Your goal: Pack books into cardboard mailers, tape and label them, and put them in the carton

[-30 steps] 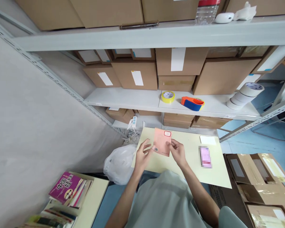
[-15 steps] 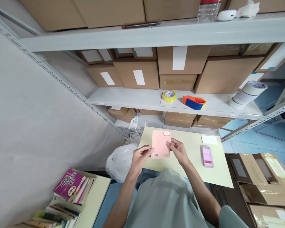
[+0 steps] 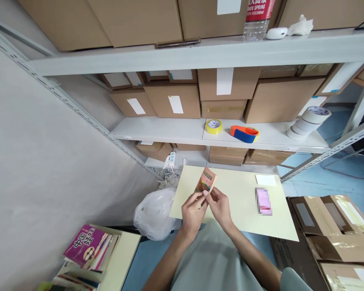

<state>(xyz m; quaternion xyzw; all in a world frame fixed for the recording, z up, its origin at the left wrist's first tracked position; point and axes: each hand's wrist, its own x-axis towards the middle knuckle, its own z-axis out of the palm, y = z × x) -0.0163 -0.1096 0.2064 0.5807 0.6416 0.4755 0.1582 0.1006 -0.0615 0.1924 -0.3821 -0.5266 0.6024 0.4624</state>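
A small pink booklet point(image 3: 206, 178) is held above the pale yellow tabletop point(image 3: 236, 214), tilted so that its picture side shows. My left hand point(image 3: 193, 214) pinches its lower left edge. Close beside it, my right hand point(image 3: 220, 205) grips the lower right edge, the thumb pressed near the other hand's fingers. On the tabletop to the right lie a pixelated pink item point(image 3: 263, 201) and a white card point(image 3: 266, 180).
Shelves ahead carry cardboard boxes point(image 3: 172, 101), yellow tape point(image 3: 214, 126), an orange-blue tape dispenser point(image 3: 244, 133) and stacked white rolls point(image 3: 308, 123). A white plastic bag point(image 3: 154, 214) sits left of the table. Books point(image 3: 86, 246) stand lower left; cartons point(image 3: 333, 230) fill the lower right.
The booklet has turned from its plain barcode side to its picture side and is now angled. My hands have come closer together at its lower edge. The view has shifted slightly.
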